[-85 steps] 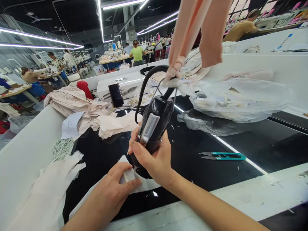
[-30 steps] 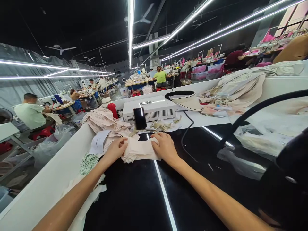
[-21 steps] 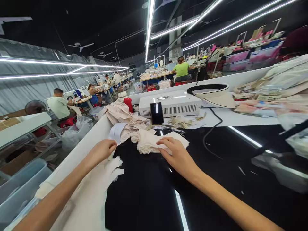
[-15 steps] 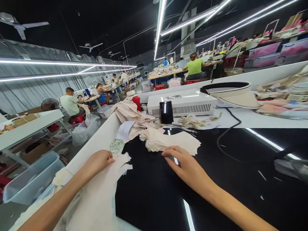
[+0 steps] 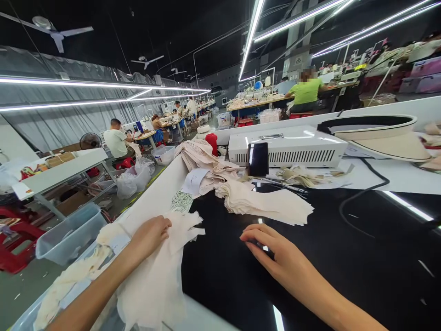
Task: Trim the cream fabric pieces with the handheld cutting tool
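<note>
My left hand [image 5: 155, 235] is closed at the upper edge of a pile of cream cloth pieces [image 5: 151, 287] on the left side of the work table. Its fingertips are curled against the top cloth. Above the glossy black tabletop [image 5: 220, 257], my right hand [image 5: 275, 248] hovers with thumb and fingers apart and nothing visible in it. Just beyond it lies a second stack of cut cream cloth pieces [image 5: 268, 204], its layers fanned at the left end. A coil of pale green cord [image 5: 182, 201] sits past my left hand, beside a white paper label [image 5: 195, 181].
A dark phone [image 5: 258, 159] leans on a white vented box [image 5: 289, 147]. Nearby are a red thread cone [image 5: 212, 143], a cream sun visor [image 5: 382, 138] and a black cable [image 5: 347, 197]. A blue plastic bin [image 5: 69, 234] stands left of the table. People work at sewing tables farther off.
The camera view has turned left, so the scene sits farther right. My right hand has drawn back from the fanned cloth stack. My left hand stays on the cloth pile.
</note>
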`<state>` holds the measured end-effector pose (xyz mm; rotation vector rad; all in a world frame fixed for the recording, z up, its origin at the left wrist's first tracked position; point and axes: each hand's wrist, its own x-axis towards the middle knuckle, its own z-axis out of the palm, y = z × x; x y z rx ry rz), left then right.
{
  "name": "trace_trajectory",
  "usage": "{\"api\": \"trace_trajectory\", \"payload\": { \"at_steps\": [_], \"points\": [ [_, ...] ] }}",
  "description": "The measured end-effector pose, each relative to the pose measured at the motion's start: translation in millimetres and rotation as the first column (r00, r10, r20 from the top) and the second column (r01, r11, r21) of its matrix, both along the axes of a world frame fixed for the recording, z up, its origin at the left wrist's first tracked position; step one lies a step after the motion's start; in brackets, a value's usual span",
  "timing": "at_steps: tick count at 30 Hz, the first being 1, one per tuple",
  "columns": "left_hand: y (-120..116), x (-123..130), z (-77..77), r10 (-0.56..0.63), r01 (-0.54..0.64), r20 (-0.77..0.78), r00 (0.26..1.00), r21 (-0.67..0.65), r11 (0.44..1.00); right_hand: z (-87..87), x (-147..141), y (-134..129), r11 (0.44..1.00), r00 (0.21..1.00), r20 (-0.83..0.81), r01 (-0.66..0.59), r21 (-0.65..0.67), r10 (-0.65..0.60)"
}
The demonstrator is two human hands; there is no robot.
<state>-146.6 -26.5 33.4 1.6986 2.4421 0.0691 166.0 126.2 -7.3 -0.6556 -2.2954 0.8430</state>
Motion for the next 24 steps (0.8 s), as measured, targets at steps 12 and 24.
{"api": "trace_trajectory", "payload": {
  "at_steps": [12, 24],
  "points": [
    [-3, 20, 33.7, -0.113, 0.006, 0.438, 0.892, 0.239, 0.971, 5.0, -9, -31, 0.986, 0.998, -0.009, -0.059, -0.155, 0.058],
    [30, 103, 24.7, -0.259, -0.064, 0.899, 0.352, 0.299, 0.952, 24.7, -29, -52, 0.766, 0.985, -0.088, -0.169, -0.621, 0.145]
  ]
}}
